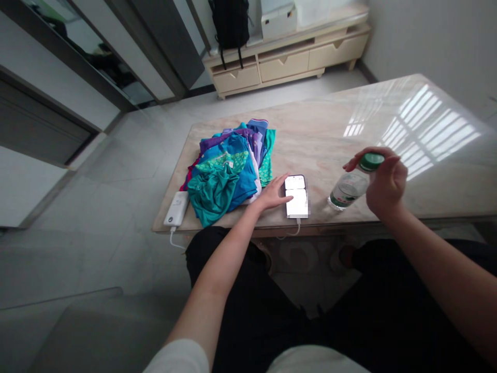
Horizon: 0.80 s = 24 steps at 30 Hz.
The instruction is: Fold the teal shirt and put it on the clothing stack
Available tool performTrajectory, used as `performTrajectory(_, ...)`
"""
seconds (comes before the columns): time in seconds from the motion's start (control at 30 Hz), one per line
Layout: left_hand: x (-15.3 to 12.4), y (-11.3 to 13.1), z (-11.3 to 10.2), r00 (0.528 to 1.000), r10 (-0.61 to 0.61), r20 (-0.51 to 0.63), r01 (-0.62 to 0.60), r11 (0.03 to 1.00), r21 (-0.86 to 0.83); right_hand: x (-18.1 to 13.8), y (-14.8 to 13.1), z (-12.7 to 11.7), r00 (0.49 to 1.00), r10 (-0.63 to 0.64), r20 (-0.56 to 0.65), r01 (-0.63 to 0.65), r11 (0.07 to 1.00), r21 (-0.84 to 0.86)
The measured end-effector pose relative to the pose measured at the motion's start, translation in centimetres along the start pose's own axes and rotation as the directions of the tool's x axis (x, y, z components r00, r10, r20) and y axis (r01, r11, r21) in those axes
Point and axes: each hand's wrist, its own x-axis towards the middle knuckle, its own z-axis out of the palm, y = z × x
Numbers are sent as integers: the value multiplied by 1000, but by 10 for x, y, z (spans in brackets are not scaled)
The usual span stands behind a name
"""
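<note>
My left hand [274, 194] lies flat with fingers stretched out, its fingertips touching the left edge of a lit phone [296, 196] on the marble table [330, 129]. My right hand [382, 181] is curled round the green cap [370, 161] of a clear plastic bottle [347, 190], which stands tilted on the table right of the phone. A pile of blue, teal and purple cloths [229, 168] sits just left of my left hand.
A white power bank [176, 208] lies at the table's near left corner, its cable hanging over the edge. Another cable runs from the phone. A low wooden cabinet [287, 59] with a black backpack [231, 23] stands at the far wall.
</note>
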Motion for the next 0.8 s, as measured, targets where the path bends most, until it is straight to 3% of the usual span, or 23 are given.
performTrajectory(0.3, -1, -2, 1, 1000, 12, -5, -12, 1000, -20, 0, -5, -10, 995, 18, 93, -15, 999, -36)
performTrajectory(0.47, -1, -2, 1, 1000, 14, -2, -14, 1000, -13, 2, -11, -6, 997, -45, 65, 53, 992, -117)
performTrajectory(0.6, 0, -4, 2, 1000, 17, -1, -17, 1000, 16, 13, -10, -6, 994, -77, -83, 76, 997, -18)
performTrajectory(0.67, 0, -4, 2, 1000, 18, -2, -18, 1000, 23, 21, -3, -14, 984, -22, -179, 30, 999, 45)
performTrajectory(0.73, 0, -4, 1, 1000, 17, -3, -17, 1000, 22, 29, 10, -28, 970, 104, -220, -101, 995, 25)
performTrajectory(0.8, -1, -3, 1, 1000, 7, 2, -7, 1000, 13, 33, 24, -44, 948, 254, -193, -294, 930, -220)
